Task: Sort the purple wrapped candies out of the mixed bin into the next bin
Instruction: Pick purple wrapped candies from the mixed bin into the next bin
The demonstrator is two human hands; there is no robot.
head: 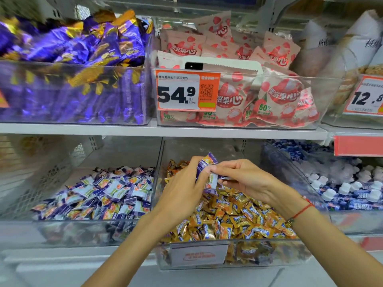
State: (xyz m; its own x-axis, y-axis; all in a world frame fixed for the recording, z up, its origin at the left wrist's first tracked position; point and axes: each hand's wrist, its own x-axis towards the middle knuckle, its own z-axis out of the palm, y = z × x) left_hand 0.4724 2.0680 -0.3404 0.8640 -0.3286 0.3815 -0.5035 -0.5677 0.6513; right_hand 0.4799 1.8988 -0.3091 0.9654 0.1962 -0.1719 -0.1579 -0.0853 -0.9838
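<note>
Now the left hand [182, 189] holds a small bunch of purple wrapped candies [207, 172] above the clear mixed bin of orange candies [161, 162], the right hand [244, 177] seemingly pinching one, so carry them together toward nine o'clock into the clear neighbouring bin of purple candies [83, 230].

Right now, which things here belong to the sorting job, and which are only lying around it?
Job:
purple candies, held by left hand and right hand
mixed bin
next bin

Lying about:
pink strawberry packets
price tag
large purple bags
small white-capped bottles
</note>
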